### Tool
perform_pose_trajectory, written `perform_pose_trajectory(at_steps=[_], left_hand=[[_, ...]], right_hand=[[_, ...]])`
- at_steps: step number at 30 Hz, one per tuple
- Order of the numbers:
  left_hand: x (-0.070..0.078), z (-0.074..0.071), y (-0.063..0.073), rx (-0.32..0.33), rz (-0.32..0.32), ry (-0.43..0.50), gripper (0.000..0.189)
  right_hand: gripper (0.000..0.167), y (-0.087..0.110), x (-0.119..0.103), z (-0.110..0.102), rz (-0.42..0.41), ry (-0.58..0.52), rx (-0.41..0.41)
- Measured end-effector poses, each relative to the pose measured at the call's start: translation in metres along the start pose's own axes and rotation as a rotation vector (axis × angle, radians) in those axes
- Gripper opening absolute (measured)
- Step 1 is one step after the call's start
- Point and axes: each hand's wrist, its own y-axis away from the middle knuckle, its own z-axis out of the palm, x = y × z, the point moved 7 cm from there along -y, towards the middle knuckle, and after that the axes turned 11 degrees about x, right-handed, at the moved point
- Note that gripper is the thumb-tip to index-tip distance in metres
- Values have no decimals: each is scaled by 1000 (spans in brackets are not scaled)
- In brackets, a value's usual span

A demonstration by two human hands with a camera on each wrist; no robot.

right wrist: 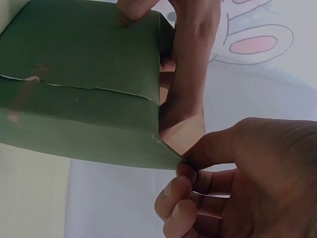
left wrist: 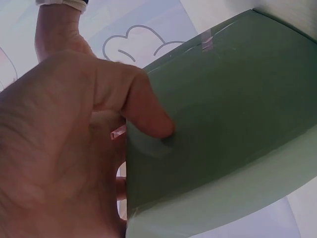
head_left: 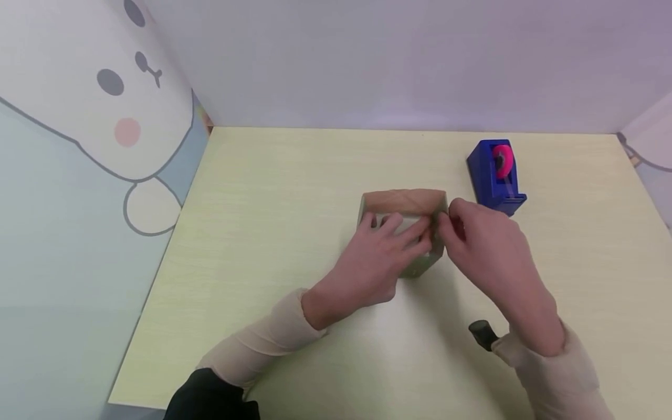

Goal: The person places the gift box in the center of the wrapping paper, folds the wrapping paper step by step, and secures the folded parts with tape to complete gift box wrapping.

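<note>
A green paper box with a brown inside stands on the table, its open end facing up. My left hand grips the near wall, fingers reaching into the opening. In the left wrist view its thumb presses on the outer face of that wall. At the right side of the opening, my right hand pinches the edge between thumb and forefinger, close to a corner. Short strips of clear tape cross a seam on the box's side in the right wrist view. The box's bottom is hidden.
A blue tape dispenser with a pink-cored roll stands behind my right hand. The pale wooden table meets a plain wall at the back. A cartoon-printed panel lines the left side.
</note>
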Motion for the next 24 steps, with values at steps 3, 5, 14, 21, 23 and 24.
perform_pose_trajectory(at_steps=[3,5,14,21,23,24], left_hand=[[1,-2,0,3,-5,0,64],[2,-3,0,3,-6,2,61],[4,-3,0,3,-10,-12,66],[-1,-7,3,36,-3,2,71],[-1,-7,4,43,-6,12,69],[-1,-7,4,40,-10,13,69]], right_hand=[[32,-6,-1,-4,-8,1,35],[31,-9,-1,-6,-6,-7,59],[25,2,17,3,138,-206,150],[23,30,25,18,191,-372,189],[27,35,23,21,183,-389,198],[29,36,22,22,179,-393,203]])
